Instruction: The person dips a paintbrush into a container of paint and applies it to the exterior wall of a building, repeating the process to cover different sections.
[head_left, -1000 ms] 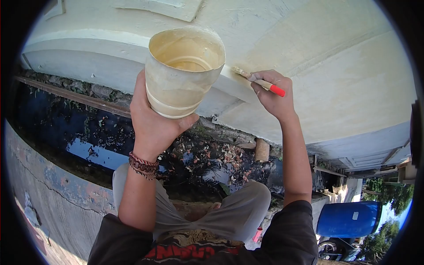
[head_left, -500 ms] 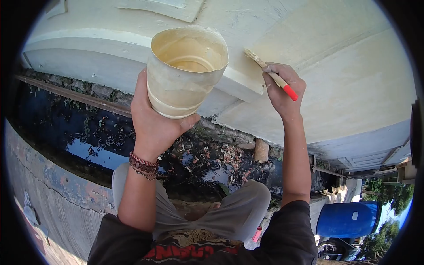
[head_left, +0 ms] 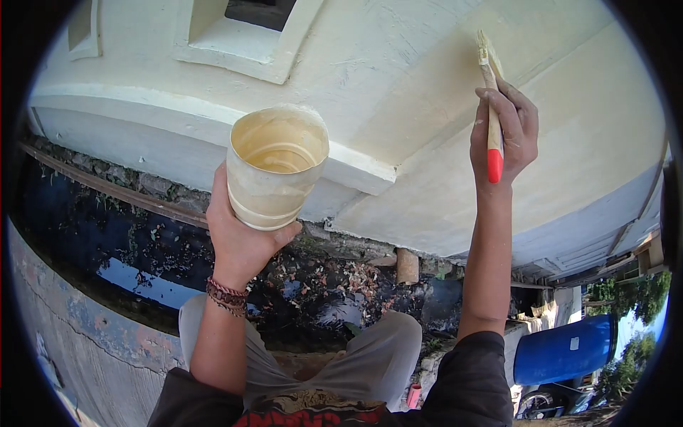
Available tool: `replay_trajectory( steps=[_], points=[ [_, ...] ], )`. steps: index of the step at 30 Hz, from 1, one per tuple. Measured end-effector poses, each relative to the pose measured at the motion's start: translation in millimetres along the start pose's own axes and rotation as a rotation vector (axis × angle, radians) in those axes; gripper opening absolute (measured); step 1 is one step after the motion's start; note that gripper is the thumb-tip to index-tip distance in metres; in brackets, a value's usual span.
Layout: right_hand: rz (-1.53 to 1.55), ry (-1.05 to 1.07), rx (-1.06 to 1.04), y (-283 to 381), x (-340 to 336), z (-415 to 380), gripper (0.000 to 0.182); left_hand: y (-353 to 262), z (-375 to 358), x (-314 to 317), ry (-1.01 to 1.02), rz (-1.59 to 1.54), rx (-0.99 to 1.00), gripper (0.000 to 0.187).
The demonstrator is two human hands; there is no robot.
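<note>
My left hand [head_left: 242,242] is wrapped round the lower part of a cut-off plastic container [head_left: 274,192], held upright with its mouth toward me. Cream paint coats its inside. Pinched in my right hand [head_left: 514,135] is a paintbrush [head_left: 494,128] with a pale wooden handle and a red end. Its paint-caked bristles point up and overlap the cream wall [head_left: 398,78] in this view. A raised ledge [head_left: 356,169] runs along the wall behind the container.
Below the wall lies a ditch of dark water and leaves [head_left: 149,242], with a pipe stub [head_left: 407,266] jutting over it. A concrete edge [head_left: 92,306] borders it at left. A blue barrel [head_left: 565,350] and a motorcycle [head_left: 541,403] stand lower right. A wall opening [head_left: 260,16] shows at top.
My right hand has moved up and to the right with the paintbrush, now held more upright. The container sits lower and slightly left in view. More of the upper wall shows.
</note>
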State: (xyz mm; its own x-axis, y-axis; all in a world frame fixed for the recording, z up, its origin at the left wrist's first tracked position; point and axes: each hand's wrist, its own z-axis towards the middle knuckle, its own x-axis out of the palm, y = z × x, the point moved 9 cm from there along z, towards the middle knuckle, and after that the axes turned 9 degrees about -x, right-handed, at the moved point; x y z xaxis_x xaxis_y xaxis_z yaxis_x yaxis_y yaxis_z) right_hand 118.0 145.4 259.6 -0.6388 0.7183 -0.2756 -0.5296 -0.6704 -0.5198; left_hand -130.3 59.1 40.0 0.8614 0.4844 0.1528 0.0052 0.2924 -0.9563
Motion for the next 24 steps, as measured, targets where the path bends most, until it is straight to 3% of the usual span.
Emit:
replay_trajectory(
  steps=[3, 5, 7, 11, 12, 14, 18, 20, 22, 24],
  points=[
    [-0.076, 0.316, -0.092, 37, 47, -54, 0.021, -3, -1, 0, 0.011, -0.021, -0.015, 0.088],
    [0.1, 0.538, -0.13, 83, 69, -101, 0.019, -8, -2, -1, 0.004, -0.035, -0.001, 0.088],
    [0.325, 0.741, 0.031, 87, 80, -115, 0.024, -8, -3, 0, 0.033, -0.076, -0.039, 0.09],
    [0.437, 0.677, 0.151, -9, 59, 4, 0.023, -9, -1, 2, 0.043, -0.102, -0.011, 0.093],
    [0.468, 0.613, 0.335, -49, 47, 39, 0.017, -8, -1, 4, 0.05, -0.1, -0.024, 0.095],
    [0.397, 0.501, 0.497, -103, 12, 112, 0.017, -2, -2, 5, 0.054, -0.066, -0.048, 0.099],
    [0.276, 0.293, 0.458, -162, -33, 213, 0.015, 3, -1, 11, 0.083, -0.063, -0.042, 0.099],
    [0.118, 0.039, 0.176, -154, -60, 240, 0.016, 2, -3, 12, 0.083, -0.054, -0.045, 0.099],
    [-0.146, -0.078, -0.116, -119, -60, 231, 0.018, 1, -3, 14, 0.081, -0.056, -0.05, 0.099],
    [-0.119, 0.063, -0.103, -101, -31, 191, 0.023, -2, -3, 13, 0.072, -0.033, -0.038, 0.1]
  ],
)
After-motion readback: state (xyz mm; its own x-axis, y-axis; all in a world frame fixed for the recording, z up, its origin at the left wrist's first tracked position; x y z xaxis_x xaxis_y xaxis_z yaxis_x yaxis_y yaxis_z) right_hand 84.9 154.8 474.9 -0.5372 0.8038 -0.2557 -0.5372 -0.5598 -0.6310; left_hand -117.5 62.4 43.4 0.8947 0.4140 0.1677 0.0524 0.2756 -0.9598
